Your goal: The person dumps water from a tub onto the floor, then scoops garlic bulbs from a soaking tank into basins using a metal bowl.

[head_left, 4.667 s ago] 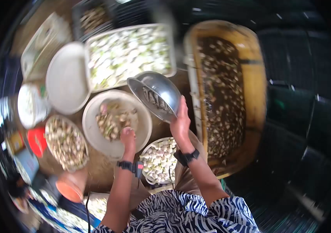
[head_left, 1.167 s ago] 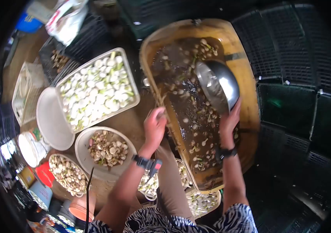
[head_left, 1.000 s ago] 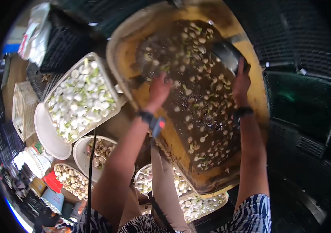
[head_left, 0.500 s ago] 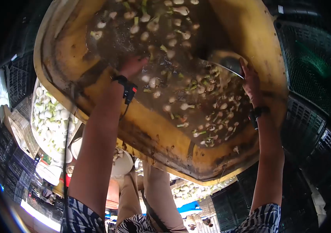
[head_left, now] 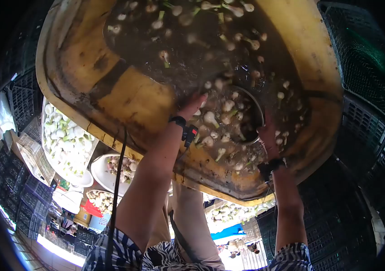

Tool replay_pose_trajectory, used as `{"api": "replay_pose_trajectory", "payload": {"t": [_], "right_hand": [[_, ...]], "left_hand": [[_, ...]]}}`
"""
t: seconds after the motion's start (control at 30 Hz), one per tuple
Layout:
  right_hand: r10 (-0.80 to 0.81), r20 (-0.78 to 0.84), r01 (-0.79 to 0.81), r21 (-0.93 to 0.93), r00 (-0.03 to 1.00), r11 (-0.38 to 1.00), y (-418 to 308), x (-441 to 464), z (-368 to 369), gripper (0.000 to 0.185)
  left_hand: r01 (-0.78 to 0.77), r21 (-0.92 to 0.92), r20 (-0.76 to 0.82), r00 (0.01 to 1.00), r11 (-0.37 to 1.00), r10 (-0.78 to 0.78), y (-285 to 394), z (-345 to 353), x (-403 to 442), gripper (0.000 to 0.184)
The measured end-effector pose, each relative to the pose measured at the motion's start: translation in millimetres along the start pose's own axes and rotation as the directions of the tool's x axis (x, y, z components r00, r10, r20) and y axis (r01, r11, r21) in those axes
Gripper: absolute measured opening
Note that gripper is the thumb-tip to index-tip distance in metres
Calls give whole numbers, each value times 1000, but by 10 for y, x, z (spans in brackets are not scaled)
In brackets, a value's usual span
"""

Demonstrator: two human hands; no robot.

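Head view: round shiny metal bowl (head_left: 260, 108) tilted, partly sunk in brown water (head_left: 133, 43), w/ pale stalked bulbs (head_left: 210, 119) in & around its mouth. Right hand (head_left: 269, 135) clamped on rim. Left hand (head_left: 193, 105) beside bulbs, opp. side; fingertips blurred, can't tell if released or clenched. Handling (est.): wall stiff, wet rim slippery; light empty, heavy w/ water. Best hold: rim, opp. sides. Bulbs prob. firm, stalks softer. Containers: long grimy yellow tub (head_left: 145, 97) w/ water + bulbs; round white basin (head_left: 100, 174) w/ brownish bulbs (head_left: 127, 167).
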State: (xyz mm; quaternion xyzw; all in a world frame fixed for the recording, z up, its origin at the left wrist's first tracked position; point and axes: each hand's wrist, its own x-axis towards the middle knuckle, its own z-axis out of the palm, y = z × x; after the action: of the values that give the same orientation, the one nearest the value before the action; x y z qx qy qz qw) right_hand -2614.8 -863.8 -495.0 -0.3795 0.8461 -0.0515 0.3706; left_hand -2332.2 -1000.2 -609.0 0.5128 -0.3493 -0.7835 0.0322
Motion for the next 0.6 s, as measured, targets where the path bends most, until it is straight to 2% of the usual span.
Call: {"api": "replay_pose_trajectory", "payload": {"t": [0.03,0.1,0.13,0.17,0.2,0.23,0.27,0.3,0.33,0.37,0.4,0.43,0.47,0.5,0.53,0.6], "right_hand": [[-1,-1,1,-2,1000,1000,-122,-107,-4,77],[134,8,-132,-111,991,985,-433,-275,15,74],[124,9,-123,-107,992,987,-512,-277,65,74],[85,-18,-83,95,996,992,-590,-281,136,75],[55,-43,-40,289,998,956,-657,-315,188,77],[48,-37,-35,291,998,956,-721,-348,194,77],[-46,-101,73,282,994,957,-810,-343,181,77],[-140,-166,182,268,976,946,-917,-346,164,78],[-154,-171,197,267,973,943,-963,-368,135,78],[-68,-124,105,321,990,941,-1024,-373,89,78],[16,-68,10,368,998,930,-1093,-395,46,78],[-6,-72,32,365,997,930,-1216,-437,-57,78],[86,-7,-74,441,996,894,-1385,-486,-202,78],[171,67,-182,503,983,845,-1534,-548,-316,78],[100,6,-87,536,995,840,-1563,-580,-359,77],[77,-24,-55,500,997,864,-1855,-770,-607,76]], "left_hand": [[9,-38,-43,999,999,-10,-75,47,15,58],[17,-111,-137,990,994,-32,-148,74,4,59],[76,-3,-177,981,997,-75,-60,61,-95,58],[72,2,-187,980,997,-70,-8,33,-129,58],[69,-96,-218,972,993,-88,24,36,-188,59],[59,-195,-245,964,979,-107,67,61,-249,59],[68,-333,-235,960,940,-153,208,67,-334,46],[55,-333,-248,958,941,-144,364,49,-436,46],[102,-362,-259,944,927,-205,480,48,-508,49],[138,-393,-272,927,909,-259,629,31,-573,52],[116,-398,-284,928,910,-242,681,3,-623,52],[53,-374,-278,946,926,-167,589,-18,-616,55],[-13,-352,-275,957,936,-90,595,-41,-661,58],[-34,-363,-289,954,931,-78,601,-43,-705,58],[-46,-457,-223,973,888,-65,672,-23,-776,60],[-98,-645,-112,993,758,33,667,61,-855,62]]}}
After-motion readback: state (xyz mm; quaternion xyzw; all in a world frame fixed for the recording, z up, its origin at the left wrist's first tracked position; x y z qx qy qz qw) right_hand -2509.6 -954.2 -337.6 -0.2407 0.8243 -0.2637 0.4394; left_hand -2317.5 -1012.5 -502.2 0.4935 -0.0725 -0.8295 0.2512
